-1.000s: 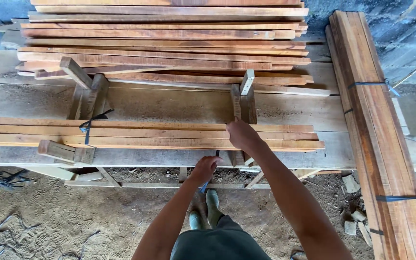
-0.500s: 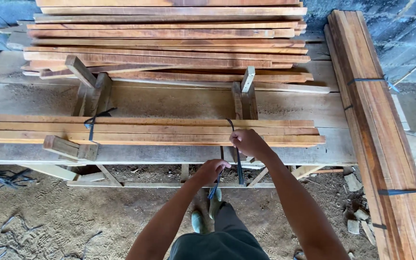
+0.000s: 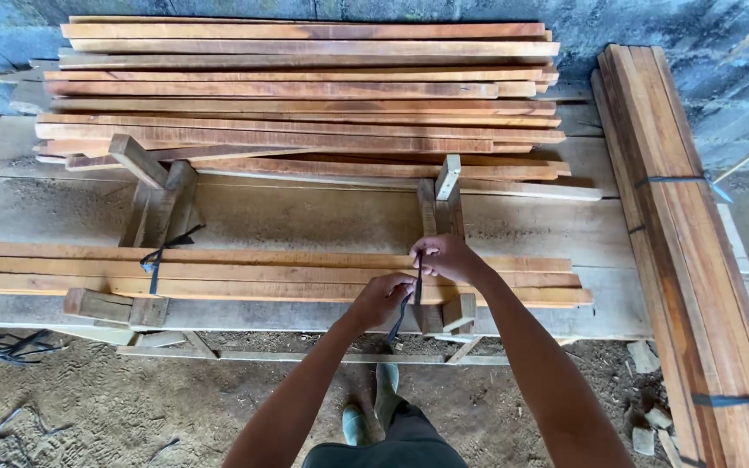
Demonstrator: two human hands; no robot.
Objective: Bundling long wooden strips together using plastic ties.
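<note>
Head view: right hand (image 3: 446, 257) pinched on dark strap (image 3: 417, 276), now raised over top of thin plank bundle (image 3: 270, 276); half second ago it sat lower at bundle's front edge. Left hand (image 3: 381, 299) closed on strap's lower end below front edge, little changed. Strap runs taut between my fists, near upright wooden block (image 3: 446, 195). Second strap (image 3: 156, 260) already tied at left. Plank stack (image 3: 305, 95) behind, strapped bundle (image 3: 687, 260) at right.

slats (image 3: 262, 270): reddish sawn wood, matt, fine grain | strap (image 3: 416, 282): dark flat plastic-looking band, slight sheen | desk (image 3: 305, 217): grey weathered planks, rough, dusty | stack (image 3: 305, 95): same red-brown wood, matt | floor (image 3: 88, 407): loose dirt, coarse | boots (image 3: 370, 407): green rubber, smooth
</note>
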